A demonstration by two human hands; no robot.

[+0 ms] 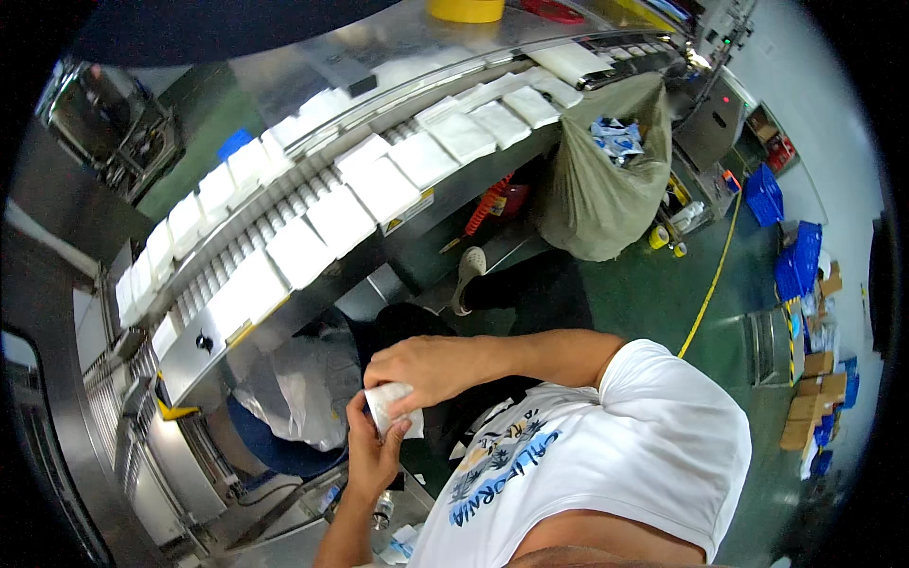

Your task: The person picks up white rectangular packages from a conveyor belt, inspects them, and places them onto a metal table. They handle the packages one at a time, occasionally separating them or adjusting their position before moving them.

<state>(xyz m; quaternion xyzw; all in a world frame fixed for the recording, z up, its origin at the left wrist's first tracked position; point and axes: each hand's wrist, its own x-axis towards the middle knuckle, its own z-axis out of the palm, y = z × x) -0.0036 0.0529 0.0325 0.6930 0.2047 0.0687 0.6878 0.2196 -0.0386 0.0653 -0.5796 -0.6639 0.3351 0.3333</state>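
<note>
A small folded white wipe (383, 401) is held between my two hands, in front of my torso. My left hand (375, 456) grips it from below, thumb against its near side. From above, my right hand (415, 371) closes over it with bent fingers, which hide part of it. Similar folded white stacks (309, 252) lie in a row along the near side of the roller conveyor (248, 244), beyond my hands. Below and left of my hands is a clear plastic bag (301, 388) in a round blue bin (265, 445).
Another row of white stacks (187, 223) runs along the conveyor's far side. A large olive sack (602, 189) with blue-and-white packs stands at the conveyor's right part. Blue crates (797, 261) and cardboard boxes (816, 402) sit at the right wall. My foot (468, 278) is under the conveyor edge.
</note>
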